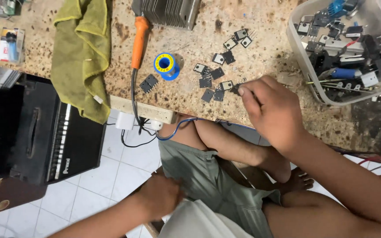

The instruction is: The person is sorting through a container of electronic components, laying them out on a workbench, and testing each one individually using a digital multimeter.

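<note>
At the bottom of the frame, left of centre, the left hand (158, 196) rests curled against the grey-green shorts (199, 174) at the person's lap, holding nothing that can be made out. Higher up, right of centre, the right hand (272, 110) reaches over the edge of the speckled surface (261, 53), its fingertips pinched on a small black component (235, 88) at the end of a scatter of flat black transistors (214, 72). Just left of that scatter stands a blue spool of solder (166, 65), with an orange-handled soldering iron (139, 40) beside it. A yellow-green cloth (81, 53) hangs over the surface edge at upper left. At upper right sits a clear plastic tub (297, 48) full of mixed electronic parts, and a finned metal heatsink (168, 12) lies at the top centre.
</note>
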